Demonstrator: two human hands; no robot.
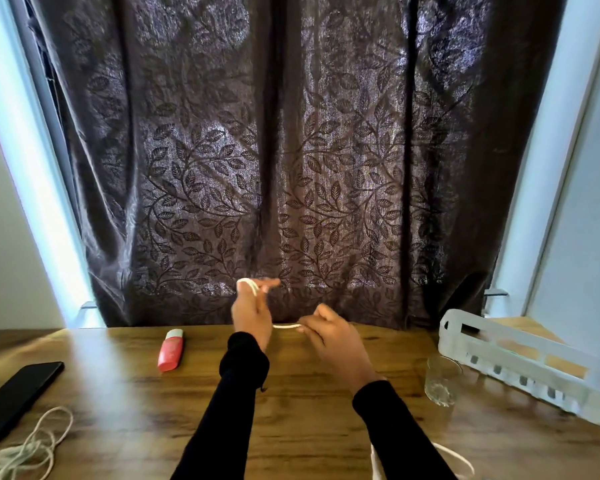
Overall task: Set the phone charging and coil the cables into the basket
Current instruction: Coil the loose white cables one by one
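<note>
Above the middle of the wooden table (291,403), both my hands work a white cable (286,326). My left hand (252,315) is raised, with a loop of the cable wound over its fingers. My right hand (336,337) pinches the cable just to the right, and a short length is stretched between the two hands. More of this cable trails down past my right sleeve at the bottom. A black phone (18,393) lies at the left edge, with a second loose white cable (25,448) heaped in front of it. The white slotted basket (520,362) stands at the right.
A red and white stick-shaped object (171,349) lies left of my hands. An empty drinking glass (442,381) stands just left of the basket. A dark leaf-patterned curtain (291,150) hangs behind the table's far edge.
</note>
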